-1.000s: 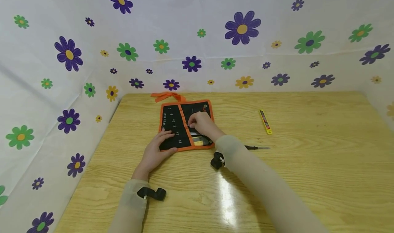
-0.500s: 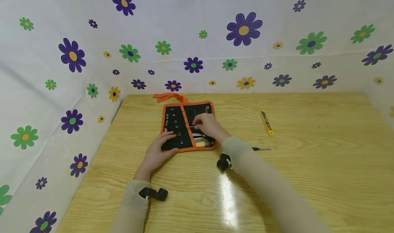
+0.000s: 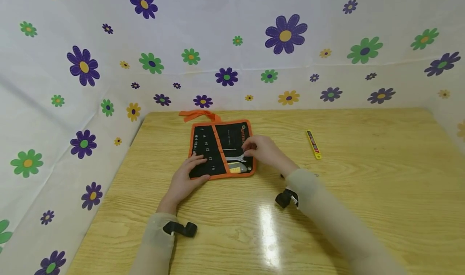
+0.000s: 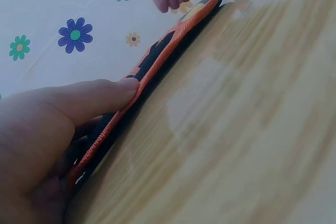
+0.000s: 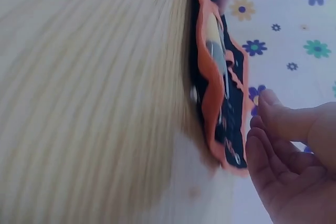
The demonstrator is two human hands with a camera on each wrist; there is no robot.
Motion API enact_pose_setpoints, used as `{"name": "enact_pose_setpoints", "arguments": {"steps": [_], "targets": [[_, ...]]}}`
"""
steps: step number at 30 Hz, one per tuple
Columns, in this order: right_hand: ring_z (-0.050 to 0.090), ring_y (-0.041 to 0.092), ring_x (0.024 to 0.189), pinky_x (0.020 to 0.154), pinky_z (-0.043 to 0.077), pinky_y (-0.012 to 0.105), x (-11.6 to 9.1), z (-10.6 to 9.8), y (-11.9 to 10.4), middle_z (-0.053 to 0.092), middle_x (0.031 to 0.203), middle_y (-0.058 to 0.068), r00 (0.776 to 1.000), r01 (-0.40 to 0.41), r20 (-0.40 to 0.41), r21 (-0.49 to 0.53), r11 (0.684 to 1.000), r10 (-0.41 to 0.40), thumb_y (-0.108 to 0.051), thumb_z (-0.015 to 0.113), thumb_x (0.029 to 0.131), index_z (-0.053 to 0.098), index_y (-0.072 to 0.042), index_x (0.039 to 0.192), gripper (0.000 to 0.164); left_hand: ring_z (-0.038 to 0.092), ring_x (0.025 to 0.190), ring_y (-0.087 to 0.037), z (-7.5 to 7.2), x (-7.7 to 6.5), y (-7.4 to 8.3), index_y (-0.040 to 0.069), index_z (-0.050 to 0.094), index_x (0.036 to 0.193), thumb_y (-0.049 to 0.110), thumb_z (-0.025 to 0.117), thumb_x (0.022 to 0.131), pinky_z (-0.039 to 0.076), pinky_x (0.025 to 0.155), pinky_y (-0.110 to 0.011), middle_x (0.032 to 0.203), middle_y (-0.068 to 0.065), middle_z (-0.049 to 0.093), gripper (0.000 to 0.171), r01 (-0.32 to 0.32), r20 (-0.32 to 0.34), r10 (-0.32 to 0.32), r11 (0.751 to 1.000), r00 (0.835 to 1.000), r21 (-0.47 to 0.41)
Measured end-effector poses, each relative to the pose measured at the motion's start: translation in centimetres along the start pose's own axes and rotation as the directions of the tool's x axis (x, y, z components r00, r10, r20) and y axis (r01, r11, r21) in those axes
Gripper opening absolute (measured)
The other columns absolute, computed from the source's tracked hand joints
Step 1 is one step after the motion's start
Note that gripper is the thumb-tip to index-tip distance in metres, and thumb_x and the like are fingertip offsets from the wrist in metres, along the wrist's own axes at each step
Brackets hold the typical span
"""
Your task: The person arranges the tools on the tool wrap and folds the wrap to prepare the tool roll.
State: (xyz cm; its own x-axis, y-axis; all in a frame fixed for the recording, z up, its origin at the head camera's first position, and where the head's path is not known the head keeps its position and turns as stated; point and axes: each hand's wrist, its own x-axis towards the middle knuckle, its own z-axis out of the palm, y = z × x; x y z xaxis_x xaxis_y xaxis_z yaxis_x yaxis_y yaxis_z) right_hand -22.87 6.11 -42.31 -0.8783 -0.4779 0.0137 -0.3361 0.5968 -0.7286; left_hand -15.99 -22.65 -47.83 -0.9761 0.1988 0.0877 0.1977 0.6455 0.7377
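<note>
A black tool pouch (image 3: 232, 134) with orange edging lies unfolded on the table. My left hand (image 3: 183, 179) rests on its numbered left panel, fingers extended; in the left wrist view the thumb (image 4: 113, 95) presses the orange edge. From the pockets stick out a thin metal rod (image 3: 229, 149), an open-ended wrench (image 3: 237, 158) and a yellow-and-grey utility knife (image 3: 238, 168). My right hand (image 3: 267, 151) hovers at the pouch's right edge near the wrench head. Its fingers (image 5: 268, 161) are loosely bent, apart from the thumb, holding nothing in the right wrist view.
A slim yellow case (image 3: 313, 144) with a printed label lies to the right on the wooden table (image 3: 381, 178). A dark slim tool is mostly hidden behind my right wrist. Orange ties (image 3: 197, 114) trail from the pouch's top. Flower-print cloth (image 3: 254, 57) stands behind and at left.
My right hand has drawn back rightward from above the pockets, uncovering the thin rod and the wrench head. Its forearm now covers most of the screwdriver. The left hand stays in place.
</note>
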Motion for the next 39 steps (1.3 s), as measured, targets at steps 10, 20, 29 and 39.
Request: {"name": "enact_pose_setpoints", "arguments": {"steps": [10,20,29,39], "targets": [[0.058,0.021,0.083,0.074,0.049,0.038,-3.8,-2.2,2.5,0.066,0.091,0.007,0.998,-0.021,-0.057,-0.037,0.999,0.019,-0.01,0.071,0.087,0.07,0.0,0.101,0.017,0.021,0.143,-0.02,0.1,0.1,-0.1,0.019,0.059,0.131,0.038,0.073,0.084,0.024,0.111,-0.051,0.148,0.001,0.039,0.053,-0.004,-0.001,0.004,1.0,1.0,0.0],[0.059,0.02,0.08,0.072,0.049,0.038,-7.0,-3.6,4.3,0.066,0.09,0.005,0.999,0.002,-0.032,-0.052,0.999,-0.004,-0.01,0.07,0.087,0.071,-0.001,0.102,0.018,0.021,0.142,-0.019,0.0,0.1,0.0,0.019,0.059,0.131,0.038,0.073,0.085,0.023,0.111,-0.051,0.149,0.001,0.038,0.052,0.004,0.002,-0.004,1.0,1.0,-0.011],[0.061,0.02,0.083,0.073,0.05,0.038,-9.1,-4.9,5.1,0.066,0.097,0.01,0.999,0.026,0.037,-0.051,0.998,-0.024,-0.013,0.071,0.087,0.069,0.003,0.105,0.024,0.021,0.142,-0.02,0.0,0.1,0.1,0.018,0.059,0.131,0.036,0.074,0.084,0.023,0.111,-0.05,0.148,0.0,0.04,0.052,0.01,0.002,-0.01,1.0,1.0,-0.003],[0.062,0.023,0.09,0.08,0.051,0.044,-11.8,-6.4,6.4,0.065,0.103,0.008,0.999,0.0,0.051,-0.113,0.994,0.005,-0.019,0.075,0.084,0.067,0.0,0.108,0.032,0.021,0.142,-0.019,0.1,0.1,0.0,0.018,0.059,0.132,0.035,0.074,0.084,0.023,0.112,-0.05,0.148,0.001,0.04,0.053,0.007,0.004,-0.007,1.0,1.0,0.003]]}}
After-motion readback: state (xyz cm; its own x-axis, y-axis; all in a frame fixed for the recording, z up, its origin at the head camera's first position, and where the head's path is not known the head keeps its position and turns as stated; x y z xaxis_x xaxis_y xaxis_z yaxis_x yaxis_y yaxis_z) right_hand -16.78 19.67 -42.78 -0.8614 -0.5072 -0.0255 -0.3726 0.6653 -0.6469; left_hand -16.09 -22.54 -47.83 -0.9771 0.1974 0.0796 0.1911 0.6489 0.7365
